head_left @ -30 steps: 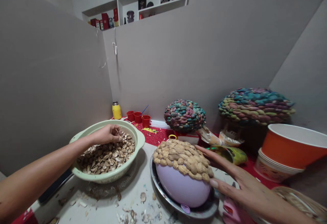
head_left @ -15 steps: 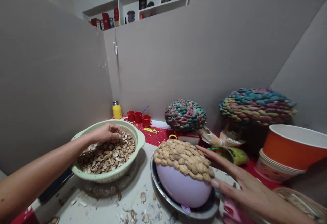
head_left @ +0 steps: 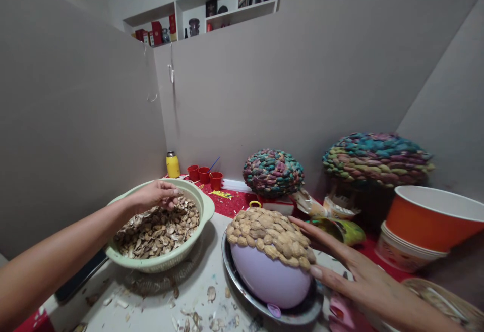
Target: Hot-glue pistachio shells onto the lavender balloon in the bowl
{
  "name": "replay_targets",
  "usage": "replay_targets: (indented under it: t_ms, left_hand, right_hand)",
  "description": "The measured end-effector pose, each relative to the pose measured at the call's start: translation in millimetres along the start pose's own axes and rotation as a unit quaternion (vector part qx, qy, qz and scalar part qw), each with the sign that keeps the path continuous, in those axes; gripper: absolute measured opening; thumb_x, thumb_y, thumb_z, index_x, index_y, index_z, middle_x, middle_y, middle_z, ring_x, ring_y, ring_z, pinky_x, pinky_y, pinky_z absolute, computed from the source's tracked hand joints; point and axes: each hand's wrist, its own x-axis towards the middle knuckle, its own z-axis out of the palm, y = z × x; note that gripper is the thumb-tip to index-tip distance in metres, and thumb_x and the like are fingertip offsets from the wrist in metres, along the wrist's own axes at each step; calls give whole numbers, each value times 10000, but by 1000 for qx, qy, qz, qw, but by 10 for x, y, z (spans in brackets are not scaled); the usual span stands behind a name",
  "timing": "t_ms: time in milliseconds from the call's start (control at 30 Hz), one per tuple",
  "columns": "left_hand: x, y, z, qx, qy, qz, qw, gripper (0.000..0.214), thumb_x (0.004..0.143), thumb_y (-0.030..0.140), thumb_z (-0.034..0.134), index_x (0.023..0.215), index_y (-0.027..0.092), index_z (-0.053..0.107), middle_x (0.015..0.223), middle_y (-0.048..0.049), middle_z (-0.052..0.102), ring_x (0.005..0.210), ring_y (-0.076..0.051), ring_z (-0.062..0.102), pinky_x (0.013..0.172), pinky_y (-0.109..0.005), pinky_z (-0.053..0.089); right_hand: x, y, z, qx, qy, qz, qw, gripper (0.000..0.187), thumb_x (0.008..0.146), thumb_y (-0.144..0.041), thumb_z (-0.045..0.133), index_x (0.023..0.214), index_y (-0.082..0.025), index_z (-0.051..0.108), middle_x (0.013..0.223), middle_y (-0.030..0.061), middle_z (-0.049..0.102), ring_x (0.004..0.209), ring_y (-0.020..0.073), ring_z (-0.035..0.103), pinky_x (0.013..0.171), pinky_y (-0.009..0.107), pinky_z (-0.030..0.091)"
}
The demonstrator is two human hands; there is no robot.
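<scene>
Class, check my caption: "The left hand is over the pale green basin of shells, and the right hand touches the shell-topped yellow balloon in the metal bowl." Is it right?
One detail is wrong: the balloon is lilac, not yellow, as the head view shows. The left hand, basin, shells, right hand and metal bowl are as stated.

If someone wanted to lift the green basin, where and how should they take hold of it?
Probably by the lug on the right of its rim, coming from the right, palm up: it juts outward, away from the left hand above the shells. Since the green basin carries many shells, a second hold on the opposite rim seems wise.
</scene>
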Motion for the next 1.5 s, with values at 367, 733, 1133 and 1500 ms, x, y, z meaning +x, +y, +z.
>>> replay_targets:
  t_ms: [367, 733, 1133, 1500]
  left_hand:
    - [-555, 291, 1156, -211, -110, 8, 971, 291, 756, 389, 775, 774, 157, 599, 637, 11, 656, 489, -57, 537, 529, -183, 438]
    - [-567, 346, 1964, -288, -183, 43, 939, 316, 791, 403, 745, 779, 143, 564, 580, 3, 660, 477, -64, 552, 533, -181, 441]
    - [-561, 173, 2050, -256, -171, 98, 946, 278, 831, 414, 699, 822, 157, 592, 709, -9, 690, 604, -108, 638, 629, -226, 517]
    - [-603, 190, 2011, -329, -188, 10, 925, 359, 707, 353, 826, 763, 157, 531, 666, -5, 677, 584, -99, 625, 608, -215, 511]
  right_hand:
    - [-76, -264, -176, 12, 41, -83, 996, 686, 850, -548, 626, 1435, -233, 456, 1462, 128, 469, 1350, 337, 420, 1119, 524, 327]
    - [-408, -1033, 113, 62, 108, -143, 982, 53, 823, -224, 659, 804, -180, 681, 754, 12, 670, 732, 153, 612, 679, 234, 468]
    - [-402, -1022, 151, 72, 132, -132, 980, 118, 824, -92, 579, 805, -166, 668, 716, 5, 660, 655, 125, 597, 615, 205, 458]
    - [-402, -940, 200, -270, 182, -416, 849, 223, 979, -96, 411, 986, -72, 633, 742, 106, 664, 660, 198, 590, 585, 314, 459]
